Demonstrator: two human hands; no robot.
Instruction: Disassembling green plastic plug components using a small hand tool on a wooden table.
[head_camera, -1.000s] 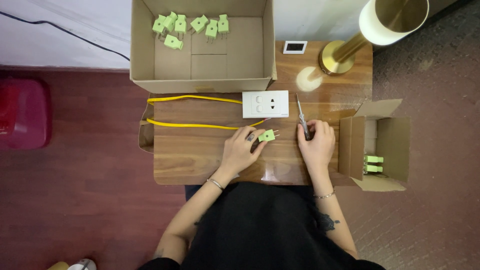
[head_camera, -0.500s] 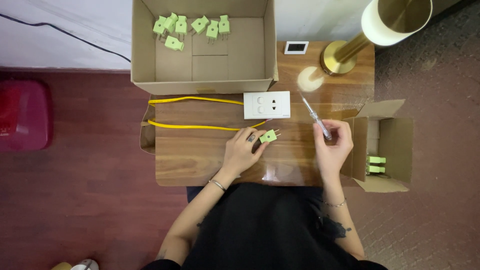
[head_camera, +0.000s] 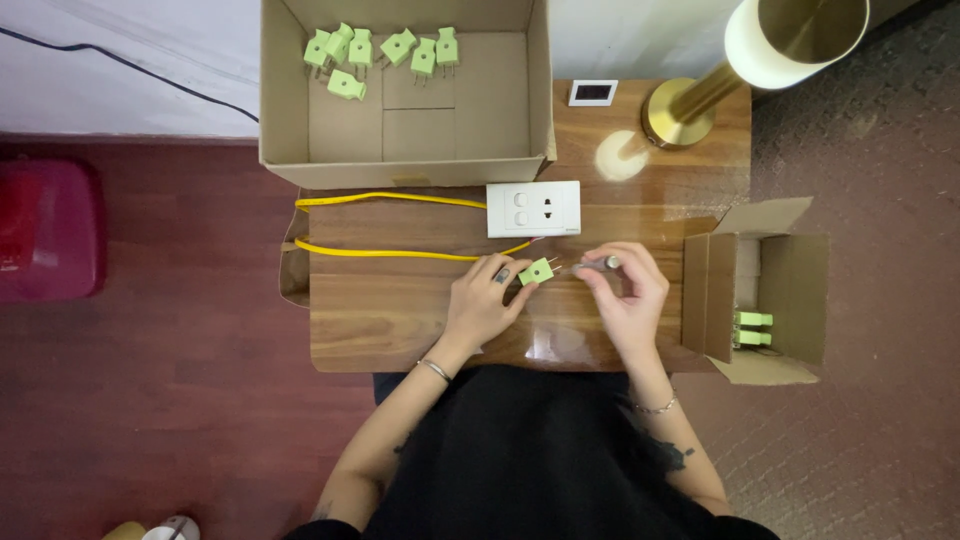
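The right hand (head_camera: 625, 290) is bringing its screwdriver (head_camera: 590, 266) down level, tip now meeting the green plug (head_camera: 538, 271), where a moment ago it was pointing away; screwing looks underway. Left hand (head_camera: 485, 300) fingers are pinching the plug above the counter (head_camera: 400, 320). Far: big box (head_camera: 290, 120) holding green plugs. Right: small box (head_camera: 790, 290).

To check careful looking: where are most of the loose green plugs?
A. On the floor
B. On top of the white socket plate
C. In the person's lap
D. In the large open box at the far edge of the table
D: six or so green plugs lie inside the large cardboard box at the far edge of the table.
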